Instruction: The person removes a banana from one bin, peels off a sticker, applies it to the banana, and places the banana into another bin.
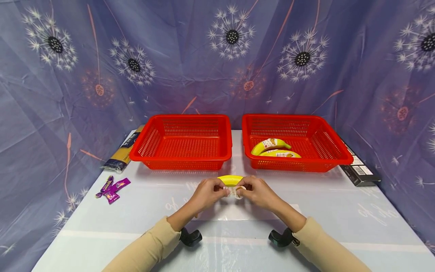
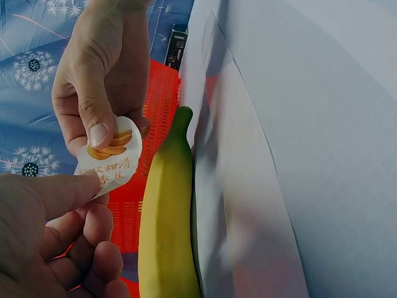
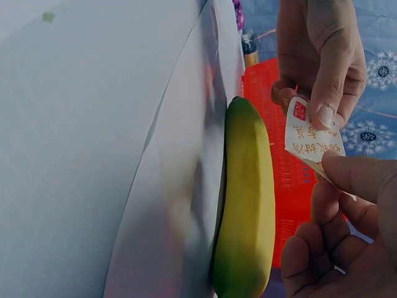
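Note:
Between my two hands a white sticker [image 2: 115, 155] with a banana picture and printed characters is pinched. My left hand [image 1: 208, 194] holds its left end between thumb and fingers. At the other end, the thumb and fingers of my right hand [image 1: 259, 192] grip it; in the right wrist view the sticker [image 3: 307, 133] looks slightly bent. Just beyond the hands, a yellow banana [image 1: 230, 180] with greenish ends lies on the table, and neither hand holds it. The banana [image 3: 245, 198] shows no label on its visible side in the wrist views.
An empty red basket [image 1: 180, 165] stands back left. The right red basket [image 1: 299, 165] holds labelled bananas [image 1: 272, 144]. Purple wrapped sweets [image 1: 112, 190] and a yellow-and-blue packet [image 1: 124, 151] lie at the left, a black box [image 1: 360, 172] at the right. A pale sheet [image 1: 238, 215] lies under the hands.

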### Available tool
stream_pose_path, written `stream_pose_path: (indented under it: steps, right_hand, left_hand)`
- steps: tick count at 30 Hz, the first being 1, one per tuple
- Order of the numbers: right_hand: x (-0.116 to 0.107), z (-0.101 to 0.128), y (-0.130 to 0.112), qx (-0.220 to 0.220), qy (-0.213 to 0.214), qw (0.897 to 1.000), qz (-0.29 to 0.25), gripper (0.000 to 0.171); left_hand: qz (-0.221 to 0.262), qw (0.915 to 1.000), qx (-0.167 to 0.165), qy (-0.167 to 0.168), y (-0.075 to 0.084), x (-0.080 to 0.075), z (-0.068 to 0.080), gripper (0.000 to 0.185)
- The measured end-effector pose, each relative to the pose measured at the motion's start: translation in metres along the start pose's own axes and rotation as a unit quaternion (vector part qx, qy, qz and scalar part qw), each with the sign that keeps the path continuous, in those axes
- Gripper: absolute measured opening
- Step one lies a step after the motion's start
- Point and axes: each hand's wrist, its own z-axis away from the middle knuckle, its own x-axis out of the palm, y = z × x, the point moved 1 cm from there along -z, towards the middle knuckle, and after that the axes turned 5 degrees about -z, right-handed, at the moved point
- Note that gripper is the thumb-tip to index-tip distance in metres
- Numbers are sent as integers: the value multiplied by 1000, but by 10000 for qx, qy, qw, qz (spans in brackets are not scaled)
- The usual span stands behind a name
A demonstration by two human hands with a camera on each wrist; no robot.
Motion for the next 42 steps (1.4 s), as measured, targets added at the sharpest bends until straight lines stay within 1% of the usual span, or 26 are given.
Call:
stream_pose_path:
  steps: [4, 8, 12, 16, 19, 22, 25, 28, 32, 36, 42]
  right_hand:
    - [0, -2, 2, 181, 33, 9998, 18, 11]
    - [-1, -7, 6, 334, 103, 9992, 172, 9]
    - [-3, -12, 8, 318, 176, 9984, 426, 20]
    - [-4, -21, 11, 275, 295, 9969, 677, 25]
    - [-4, -28, 13, 197, 395, 9939, 1006, 28]
    - [-3, -33, 14, 143, 459, 9894, 1368, 31]
    - [-2, -36, 14, 196, 485, 9851, 1637, 31]
    - [-1, -39, 14, 186, 510, 9810, 1864, 30]
    - [2, -41, 15, 81, 551, 9755, 2130, 31]
    - [4, -42, 14, -7, 618, 9723, 2254, 31]
    - [8, -42, 15, -142, 689, 9648, 2533, 28]
  left_hand:
    - [-49, 9999, -130, 8, 1, -1, -2, 10]
    - [-80, 9998, -181, 18, 0, -3, -5, 11]
    - [-310, 9995, -46, 96, -3, -5, -12, 14]
    - [-652, 9977, 31, 201, -5, -7, -23, 17]
    - [-1009, 9946, -5, 245, -6, -7, -30, 18]
    - [-1434, 9892, 0, 295, -7, -5, -36, 18]
    - [-1784, 9832, 104, 378, -9, -3, -41, 16]
    - [-2004, 9788, 157, 400, -10, -1, -44, 14]
    - [-2156, 9756, 187, 360, -11, -1, -45, 13]
    - [-2240, 9740, 183, 290, -10, 0, -46, 13]
    - [-2329, 9713, 323, 367, -13, 3, -48, 13]
